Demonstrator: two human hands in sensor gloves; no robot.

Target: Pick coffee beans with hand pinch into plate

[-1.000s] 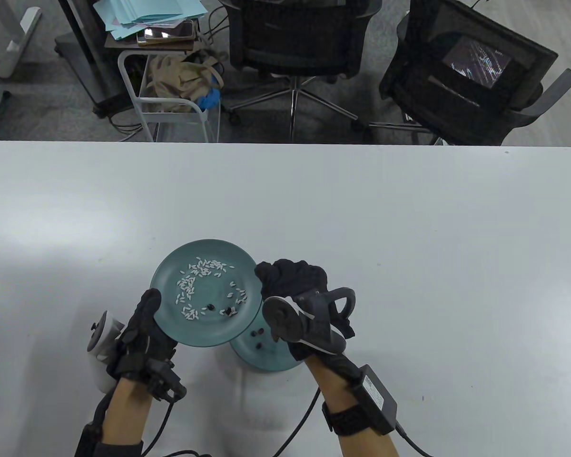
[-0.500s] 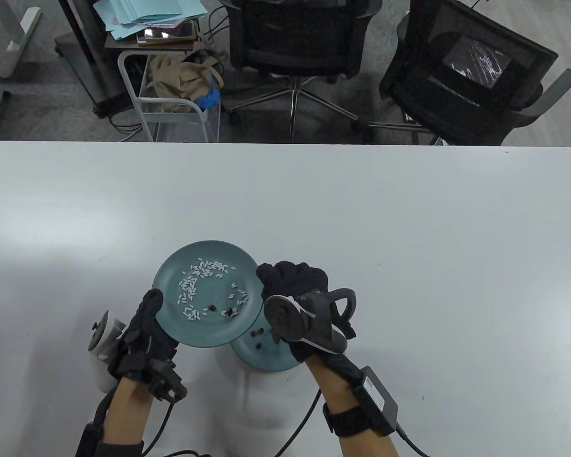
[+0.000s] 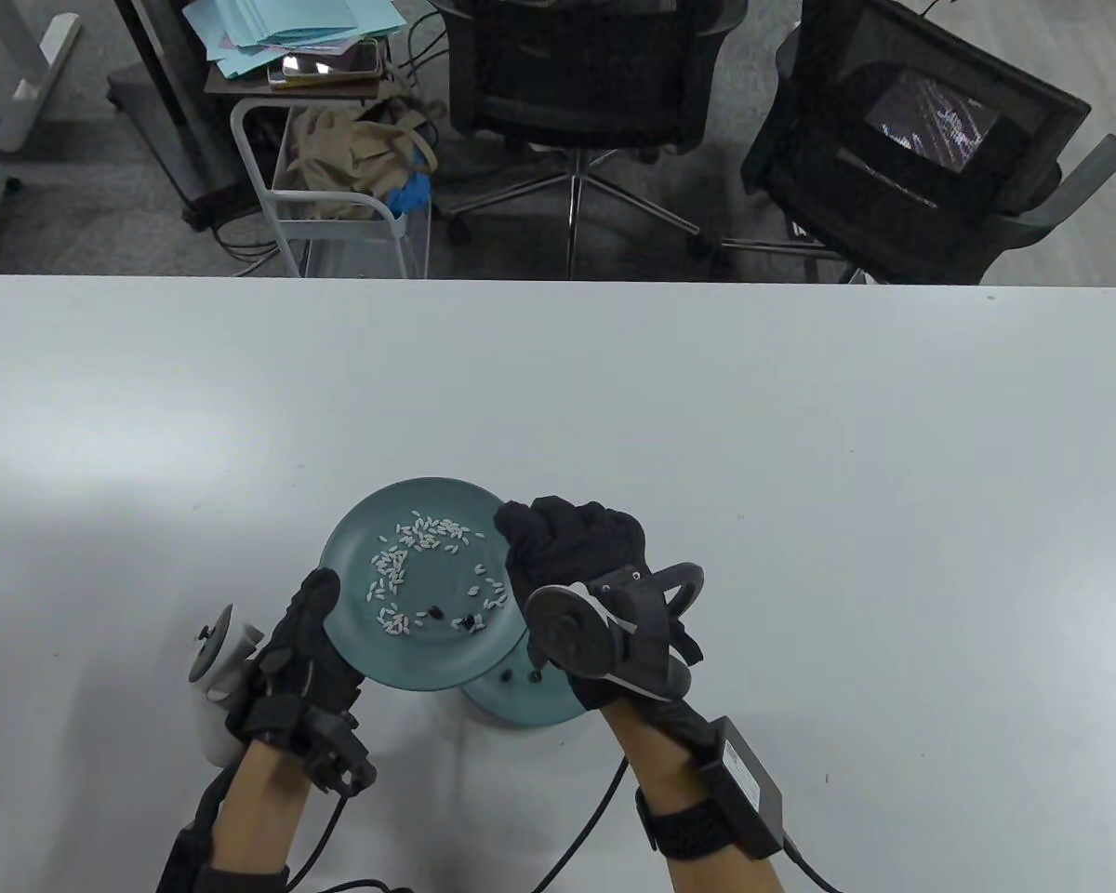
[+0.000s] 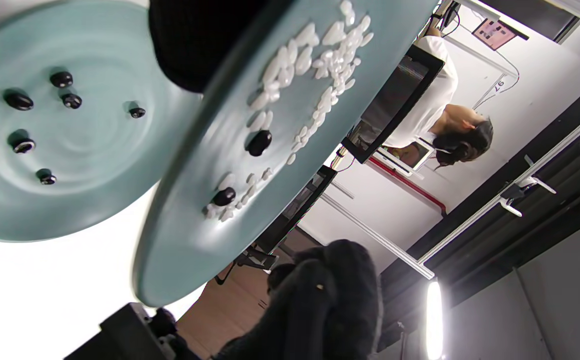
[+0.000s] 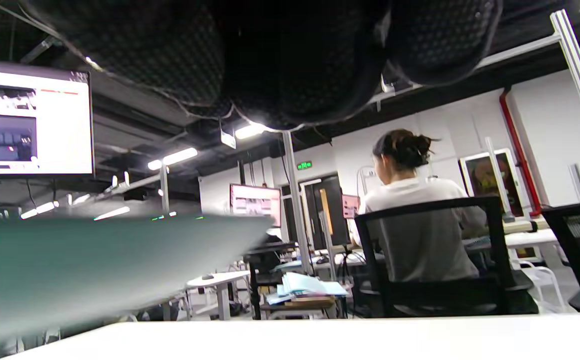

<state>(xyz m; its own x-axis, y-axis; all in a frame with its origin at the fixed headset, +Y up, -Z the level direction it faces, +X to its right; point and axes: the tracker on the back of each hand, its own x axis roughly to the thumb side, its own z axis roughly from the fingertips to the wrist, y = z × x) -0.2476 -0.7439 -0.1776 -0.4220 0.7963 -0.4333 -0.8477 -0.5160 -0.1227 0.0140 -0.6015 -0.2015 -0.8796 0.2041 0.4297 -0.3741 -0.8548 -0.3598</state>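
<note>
My left hand (image 3: 312,642) grips the near-left rim of a teal plate (image 3: 358,549) and holds it lifted and tilted over a second teal plate (image 3: 521,702) on the table. The lifted plate carries several white grains (image 3: 428,535) and a few dark coffee beans (image 3: 437,613). In the left wrist view the lower plate (image 4: 44,200) holds several coffee beans (image 4: 19,101), and the lifted plate (image 4: 179,260) shows two beans (image 4: 258,142) among the grains. My right hand (image 3: 567,544) is curled at the lifted plate's right edge; whether its fingers pinch a bean is hidden.
The white table (image 3: 800,465) stretches far and right of the plates. Two black office chairs (image 3: 577,84) and a small cart (image 3: 335,158) stand beyond its far edge. In the right wrist view the lifted plate's edge (image 5: 94,265) blurs across the left.
The lifted plate and my left hand have shifted a little right and toward me. My right hand has moved slightly right with it. The grains and beans have slid on the plate.
</note>
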